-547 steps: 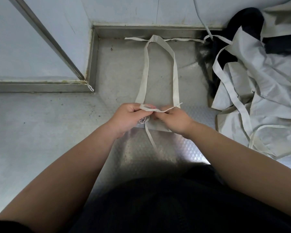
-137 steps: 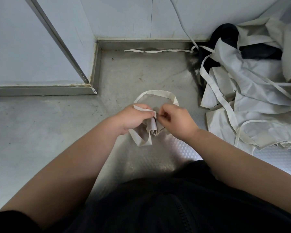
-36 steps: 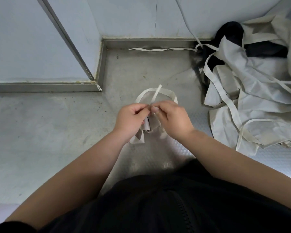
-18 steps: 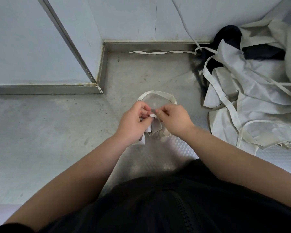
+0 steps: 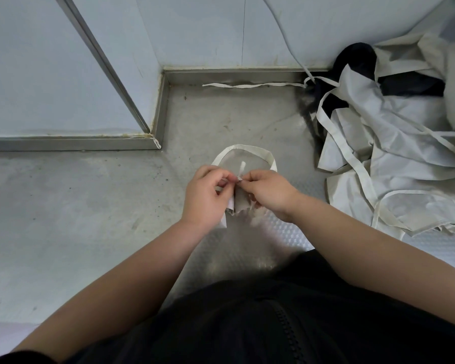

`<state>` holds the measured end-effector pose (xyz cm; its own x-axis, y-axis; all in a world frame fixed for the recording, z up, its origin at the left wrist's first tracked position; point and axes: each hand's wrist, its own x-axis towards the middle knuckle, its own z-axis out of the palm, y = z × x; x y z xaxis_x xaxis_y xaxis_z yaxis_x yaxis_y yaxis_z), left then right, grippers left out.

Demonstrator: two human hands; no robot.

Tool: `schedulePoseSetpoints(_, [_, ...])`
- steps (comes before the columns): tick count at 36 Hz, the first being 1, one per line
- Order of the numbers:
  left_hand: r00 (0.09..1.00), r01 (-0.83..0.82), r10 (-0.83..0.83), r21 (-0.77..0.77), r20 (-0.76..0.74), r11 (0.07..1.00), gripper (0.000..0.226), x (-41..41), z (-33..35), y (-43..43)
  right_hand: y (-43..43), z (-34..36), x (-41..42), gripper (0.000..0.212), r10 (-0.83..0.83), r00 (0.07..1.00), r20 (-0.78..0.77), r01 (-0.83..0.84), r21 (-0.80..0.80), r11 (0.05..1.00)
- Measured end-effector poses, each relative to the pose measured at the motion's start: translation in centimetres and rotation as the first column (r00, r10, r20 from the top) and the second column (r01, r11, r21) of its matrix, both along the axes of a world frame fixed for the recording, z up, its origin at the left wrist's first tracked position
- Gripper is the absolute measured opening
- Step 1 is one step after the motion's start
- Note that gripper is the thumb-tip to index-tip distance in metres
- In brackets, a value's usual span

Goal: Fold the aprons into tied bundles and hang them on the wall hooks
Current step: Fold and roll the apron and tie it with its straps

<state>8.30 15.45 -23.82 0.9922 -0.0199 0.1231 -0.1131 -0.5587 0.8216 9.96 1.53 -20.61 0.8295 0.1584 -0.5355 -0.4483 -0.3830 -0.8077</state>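
At the centre of the frame, the small apron bundle [image 5: 241, 204] sat between the two hands, above the floor [image 5: 95, 206]. The left hand [image 5: 206, 195] and right hand [image 5: 269, 191] each pinched its strap [image 5: 241, 168] with curled fingers, its loop [image 5: 244, 149] arching just beyond them. A pile of aprons [image 5: 392, 166] lay at right.

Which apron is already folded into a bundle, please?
The apron between the left hand and right hand; the rest lie unfolded in the pile on the right.
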Motion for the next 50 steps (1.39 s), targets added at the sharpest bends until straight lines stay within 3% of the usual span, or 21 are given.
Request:
schedulePoseSetpoints(4, [0.991, 0.042, -0.055, 0.101, 0.125, 0.994, 0.018, 0.1, -0.3, 0.6, 0.2, 0.1, 0.2, 0.027, -0.055, 0.975, -0.214, 0.105, 0.232, 0.967])
schedulePoseSetpoints(8, [0.981, 0.082, -0.096, 0.083, 0.168, 0.993, 0.033, -0.4, -0.5, 0.6, 0.3, 0.0, 0.3, 0.025, -0.112, 0.956, -0.27, 0.192, 0.294, 0.936])
schedulePoseSetpoints(12, [0.972, 0.051, -0.077, 0.124, 0.22, 0.991, 0.026, -0.6, -0.9, 0.5, 0.2, -0.1, 0.5, 0.022, -0.078, 0.939, -0.336, 0.188, 0.311, 0.931])
schedulePoseSetpoints(17, [0.957, -0.004, -0.045, 0.169, 0.285, 0.986, 0.022, -0.5, -0.8, 0.6, -0.1, -0.4, 0.6, 0.024, -0.054, 0.932, -0.357, 0.177, 0.32, 0.931])
schedulePoseSetpoints(20, [0.978, 0.046, -0.088, 0.217, 0.189, 0.975, 0.023, -0.2, -0.6, 0.8, -0.4, -0.5, 0.4, 0.019, -0.034, 0.956, -0.291, 0.142, 0.359, 0.923])
schedulePoseSetpoints(22, [0.99, 0.11, -0.127, 0.245, 0.055, 0.963, 0.015, 0.1, 0.0, 1.3, -1.0, -0.6, 0.2, 0.018, 0.001, 0.999, -0.051, 0.006, 0.126, 0.992])
schedulePoseSetpoints(24, [0.984, 0.179, -0.165, 0.29, -0.072, 0.94, 0.005, 0.5, 0.5, 2.0, -1.8, -1.0, 0.2, 0.021, 0.179, 0.959, 0.221, -0.113, -0.282, 0.953])
schedulePoseSetpoints(27, [0.967, 0.227, -0.173, 0.333, -0.185, 0.915, 0.011, 0.4, 0.7, 2.7, -2.8, -1.5, 0.3, 0.024, 0.319, 0.892, 0.321, -0.134, -0.485, 0.864])
schedulePoseSetpoints(30, [0.93, 0.278, -0.18, 0.289, -0.321, 0.916, 0.02, 0.6, 0.5, 2.8, -2.4, -2.0, 0.5, 0.025, 0.347, 0.875, 0.337, -0.121, -0.543, 0.831])
schedulePoseSetpoints(33, [0.898, 0.323, -0.191, 0.299, -0.396, 0.898, 0.014, 0.8, 0.6, 2.9, -2.0, -2.2, 0.0, 0.025, 0.332, 0.88, 0.341, -0.109, -0.534, 0.838])
schedulePoseSetpoints(41, [0.957, 0.177, -0.087, 0.321, -0.276, 0.93, 0.017, 0.1, 0.6, 2.6, -1.7, -2.1, -0.3, 0.023, 0.255, 0.907, 0.335, -0.056, -0.505, 0.861])
schedulePoseSetpoints(46, [0.943, 0.163, -0.064, 0.286, -0.327, 0.944, 0.015, -0.2, 1.2, 3.5, -1.8, -1.2, -0.4, 0.02, 0.316, 0.938, 0.144, -0.236, -0.401, 0.885])
schedulePoseSetpoints(50, [0.936, 0.149, -0.072, 0.2, -0.346, 0.968, 0.014, -1.1, 1.6, 3.6, -1.8, -0.2, -0.5, 0.035, 0.442, 0.879, 0.177, -0.276, -0.568, 0.775])
